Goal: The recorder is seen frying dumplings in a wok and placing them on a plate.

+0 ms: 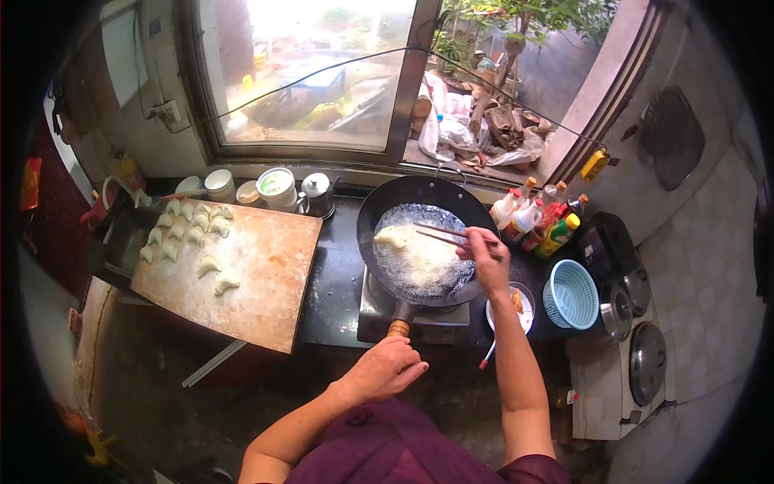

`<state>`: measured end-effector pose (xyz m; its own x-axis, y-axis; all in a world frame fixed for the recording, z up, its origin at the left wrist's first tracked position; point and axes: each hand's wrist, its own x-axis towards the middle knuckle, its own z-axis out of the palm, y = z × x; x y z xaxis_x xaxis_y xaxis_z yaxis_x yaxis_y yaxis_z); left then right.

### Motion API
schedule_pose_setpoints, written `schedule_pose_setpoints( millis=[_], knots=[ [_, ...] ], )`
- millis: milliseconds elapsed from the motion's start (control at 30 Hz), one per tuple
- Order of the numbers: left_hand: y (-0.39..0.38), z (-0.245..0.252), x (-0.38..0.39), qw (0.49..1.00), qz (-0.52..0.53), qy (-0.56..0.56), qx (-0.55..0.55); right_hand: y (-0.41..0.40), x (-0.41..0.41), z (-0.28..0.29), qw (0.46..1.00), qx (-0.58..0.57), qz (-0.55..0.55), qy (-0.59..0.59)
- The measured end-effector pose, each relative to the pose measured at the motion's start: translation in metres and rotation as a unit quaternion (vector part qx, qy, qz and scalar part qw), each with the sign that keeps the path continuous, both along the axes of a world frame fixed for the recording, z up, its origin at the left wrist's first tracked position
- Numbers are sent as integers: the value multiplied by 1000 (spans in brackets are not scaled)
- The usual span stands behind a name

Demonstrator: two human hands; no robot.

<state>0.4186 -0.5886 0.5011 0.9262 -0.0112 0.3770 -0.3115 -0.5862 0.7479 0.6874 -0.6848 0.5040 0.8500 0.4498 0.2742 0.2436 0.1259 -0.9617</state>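
My right hand (485, 251) grips a pair of chopsticks (440, 232), whose tips reach over the hot oil in a black wok (373, 227). Foam and bubbles cover much of the oil (423, 266), and a pale dumpling (392, 237) floats at the left of it. My left hand (387, 368) is closed at the end of the wok's wooden handle (399, 328). The wok sits on a stove (373, 314). To the left, several uncooked folded dumplings (209, 265) lie on a floured wooden board (266, 266). Partly behind my right forearm, a bowl (527, 307) holds a browned piece of food (517, 300).
Sauce bottles (557, 235) stand right of the wok, near a blue plastic basket (571, 294) and metal lids (647, 363). White bowls (219, 183), a tub (276, 186) and a metal pot (316, 189) line the windowsill side. A cable (308, 80) crosses the window.
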Motion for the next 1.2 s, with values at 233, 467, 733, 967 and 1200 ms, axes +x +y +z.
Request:
schedule_pose_setpoints(
  millis=[233, 467, 733, 967, 1200],
  knots=[
    [-1, -2, 0, 1000, -4, -2, -4, 39, -16, -19, 992, -82, 43, -90],
    [2, 1, -2, 1000, -4, -10, -3, 1, -42, 27, 993, -103, 8, -52],
    [3, -1, 1, 1000, -15, 9, 9, 0, -58, 7, 992, -75, 73, -65],
    [3, -5, 0, 1000, -10, 29, 5, 24, -65, -21, 921, -167, 127, -330],
    [2, -5, -1, 999, -14, 40, 3, 21, -38, -39, 877, -221, 128, -408]
  ],
)
